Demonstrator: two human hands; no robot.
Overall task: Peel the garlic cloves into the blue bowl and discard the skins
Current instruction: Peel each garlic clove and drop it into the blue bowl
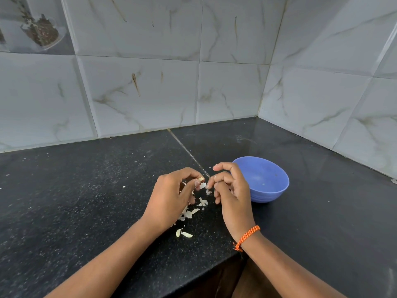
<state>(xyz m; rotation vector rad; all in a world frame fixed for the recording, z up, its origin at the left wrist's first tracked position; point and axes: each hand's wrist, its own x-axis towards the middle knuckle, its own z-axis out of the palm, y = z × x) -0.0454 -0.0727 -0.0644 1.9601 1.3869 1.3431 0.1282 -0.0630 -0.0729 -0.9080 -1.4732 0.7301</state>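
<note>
From the head camera I see both of my hands held close together, just above the black counter (pixel 86 190). My left hand (pixel 171 196) has its fingers curled, and it pinches a small garlic clove (pixel 201 179) at the fingertips. My right hand (pixel 229 190) is curled too. Its fingertips seem to pinch a little white bit of skin (pixel 203 185) right beside the clove, but it is too small for me to be sure.

What could go wrong? The clove is tiny and I think it is slippery. If I pull the skin too hard, the clove could pop out of my fingers and land on the counter, not in the blue bowl (pixel 266 183). The bowl sits just to the right of my right hand, so I judge the drop is short, but I must move over it first. The skin could also tear and leave bits stuck on the clove.

The clove looks pale and cream, with only its tip showing past my fingers. The bowl looks almost empty; I see only a speck or two inside. A pile of loose skins (pixel 189 212) lies on the counter under my hands. They are thin and light, and I think they could blow or scatter when I gather them up.
</note>
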